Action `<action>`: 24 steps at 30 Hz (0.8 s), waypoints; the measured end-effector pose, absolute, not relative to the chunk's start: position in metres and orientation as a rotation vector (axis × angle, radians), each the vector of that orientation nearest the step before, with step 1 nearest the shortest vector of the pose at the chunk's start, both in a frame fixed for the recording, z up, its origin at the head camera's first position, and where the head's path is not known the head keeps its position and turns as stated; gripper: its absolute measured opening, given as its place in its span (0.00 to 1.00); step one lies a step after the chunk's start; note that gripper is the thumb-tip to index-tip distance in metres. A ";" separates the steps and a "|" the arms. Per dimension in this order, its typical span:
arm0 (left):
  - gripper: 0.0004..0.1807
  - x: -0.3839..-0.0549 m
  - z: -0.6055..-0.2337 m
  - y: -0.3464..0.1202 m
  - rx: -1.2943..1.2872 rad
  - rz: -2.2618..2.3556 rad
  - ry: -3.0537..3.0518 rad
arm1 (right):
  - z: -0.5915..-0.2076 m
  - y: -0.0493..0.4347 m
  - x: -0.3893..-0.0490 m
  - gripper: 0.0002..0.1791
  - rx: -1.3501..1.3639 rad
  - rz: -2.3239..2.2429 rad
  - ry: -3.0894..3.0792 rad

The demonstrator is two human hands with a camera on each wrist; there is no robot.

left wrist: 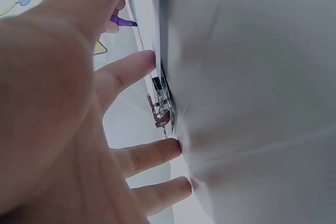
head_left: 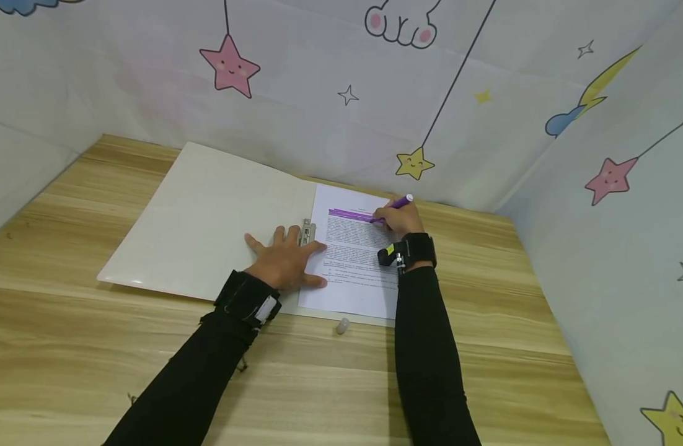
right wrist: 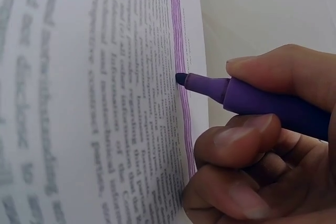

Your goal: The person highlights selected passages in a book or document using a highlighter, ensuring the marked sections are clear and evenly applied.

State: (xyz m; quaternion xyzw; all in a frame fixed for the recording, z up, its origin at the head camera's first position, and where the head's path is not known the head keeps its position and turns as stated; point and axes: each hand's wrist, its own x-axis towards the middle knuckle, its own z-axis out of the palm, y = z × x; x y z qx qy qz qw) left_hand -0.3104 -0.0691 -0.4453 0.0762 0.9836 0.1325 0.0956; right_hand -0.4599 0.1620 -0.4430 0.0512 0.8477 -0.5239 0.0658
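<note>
In the head view my right hand [head_left: 404, 219] pinches a purple highlighter [head_left: 400, 202], its dark tip at the upper lines of a printed sheet [head_left: 347, 298]. Purple strokes [head_left: 348, 215] cross the text near the top; in the right wrist view the highlighter's tip [right wrist: 181, 78] lies on or right at them. With fingers spread, my left hand [head_left: 284, 263] rests across an open white folder [head_left: 207, 204] and the sheet's left edge. Beside its fingers is the folder's metal clip [head_left: 307, 231], partly covered in the head view; the left wrist view shows the clip [left wrist: 161, 100] between the fingers.
A small pale cap [head_left: 343, 326] lies on the wooden table [head_left: 325, 384] just in front of the folder. Behind the table hangs a white wall cloth [head_left: 308, 124] with printed stars, and another wall [head_left: 609, 248] closes off the right side.
</note>
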 end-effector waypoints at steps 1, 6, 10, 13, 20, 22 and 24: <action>0.43 -0.311 -0.445 -0.069 0.226 0.393 2.916 | -0.443 0.163 -0.460 0.14 0.154 -1.577 2.558; 0.43 -0.311 -0.446 -0.069 0.223 0.398 2.916 | -0.443 0.166 -0.464 0.15 0.167 -1.531 2.557; 0.43 -0.312 -0.447 -0.068 0.218 0.402 2.915 | -0.443 0.168 -0.466 0.15 0.172 -1.527 2.545; 0.43 -0.312 -0.447 -0.068 0.219 0.402 2.918 | -0.443 0.170 -0.465 0.14 0.144 -1.533 2.549; 0.43 -0.311 -0.447 -0.068 0.219 0.408 2.922 | -0.441 0.178 -0.462 0.13 0.112 -1.712 2.380; 0.43 -0.311 -0.447 -0.068 0.218 0.407 2.923 | -0.440 0.174 -0.460 0.12 0.087 -1.821 2.308; 0.43 -0.311 -0.447 -0.067 0.220 0.405 2.924 | -0.438 0.166 -0.457 0.13 0.045 -1.899 2.271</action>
